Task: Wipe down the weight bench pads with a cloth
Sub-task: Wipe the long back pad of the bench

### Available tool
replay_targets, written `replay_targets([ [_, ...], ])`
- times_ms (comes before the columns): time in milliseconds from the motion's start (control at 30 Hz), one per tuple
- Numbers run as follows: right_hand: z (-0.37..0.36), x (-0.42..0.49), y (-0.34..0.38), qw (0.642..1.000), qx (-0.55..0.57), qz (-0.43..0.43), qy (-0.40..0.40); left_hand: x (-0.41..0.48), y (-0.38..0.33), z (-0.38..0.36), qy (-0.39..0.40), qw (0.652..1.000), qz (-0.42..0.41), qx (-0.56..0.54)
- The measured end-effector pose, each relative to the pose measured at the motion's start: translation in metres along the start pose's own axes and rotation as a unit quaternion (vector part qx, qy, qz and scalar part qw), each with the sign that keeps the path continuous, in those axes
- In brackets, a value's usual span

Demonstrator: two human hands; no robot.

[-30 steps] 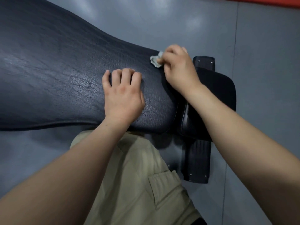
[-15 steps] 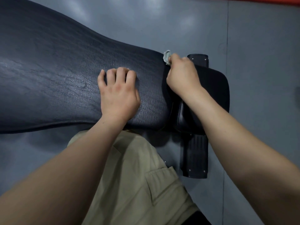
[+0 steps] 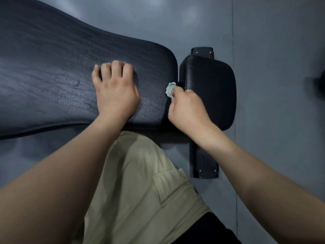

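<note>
Head view, looking straight down: the right hand (image 3: pixel 188 110) pinches a small wadded grey cloth (image 3: pixel 171 89) against the end of the long pad (image 3: pixel 52 67), right at the gap beside the short pad (image 3: pixel 211 81). Most of the cloth is buried under the fingers. The left hand (image 3: pixel 115 92) rests palm-down on the long pad, fingers together, holding nothing. The long pad is cut off at the left.

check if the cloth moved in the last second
Yes: the cloth slid nearer, from the far edge of the long pad to midway along its end.
</note>
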State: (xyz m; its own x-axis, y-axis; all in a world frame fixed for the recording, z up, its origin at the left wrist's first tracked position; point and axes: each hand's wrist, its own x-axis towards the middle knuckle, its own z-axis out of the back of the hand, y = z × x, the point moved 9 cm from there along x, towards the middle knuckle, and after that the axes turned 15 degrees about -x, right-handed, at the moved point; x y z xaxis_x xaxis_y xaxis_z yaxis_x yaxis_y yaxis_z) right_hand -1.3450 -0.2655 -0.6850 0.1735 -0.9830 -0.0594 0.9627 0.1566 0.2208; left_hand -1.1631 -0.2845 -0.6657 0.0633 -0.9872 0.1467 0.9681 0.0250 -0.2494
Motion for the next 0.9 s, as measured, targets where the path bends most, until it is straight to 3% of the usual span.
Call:
replay_targets([
  [167, 0.006, -0.028, 0.010, 0.999, 0.014, 0.027, 0.024, 0.000, 0.001, 0.001, 0.001, 1.000, -0.001, -0.010],
  [267, 0.015, -0.023, 0.016, 0.996, 0.059, 0.057, -0.024, 0.002, 0.003, 0.002, 0.023, 0.999, 0.004, -0.043],
  [400, 0.019, 0.022, 0.021, 0.991, 0.070, 0.054, -0.096, 0.008, 0.015, 0.019, 0.045, 0.985, 0.010, -0.168],
  [600, 0.025, 0.078, 0.060, 0.983, 0.084, 0.043, -0.157, -0.007, 0.068, 0.076, -0.016, 0.984, 0.048, -0.172],
  [700, 0.022, 0.067, 0.109, 0.975, 0.098, 0.115, -0.160, -0.018, 0.101, 0.094, -0.027, 0.983, 0.105, -0.151],
  [833, 0.016, 0.017, 0.164, 0.932, 0.106, 0.333, -0.099, -0.034, 0.136, 0.102, -0.016, 0.976, 0.179, -0.126],
  [900, 0.016, 0.015, 0.163, 0.910, 0.067, 0.402, -0.081, -0.042, 0.146, 0.101, -0.009, 0.975, 0.191, -0.117],
])
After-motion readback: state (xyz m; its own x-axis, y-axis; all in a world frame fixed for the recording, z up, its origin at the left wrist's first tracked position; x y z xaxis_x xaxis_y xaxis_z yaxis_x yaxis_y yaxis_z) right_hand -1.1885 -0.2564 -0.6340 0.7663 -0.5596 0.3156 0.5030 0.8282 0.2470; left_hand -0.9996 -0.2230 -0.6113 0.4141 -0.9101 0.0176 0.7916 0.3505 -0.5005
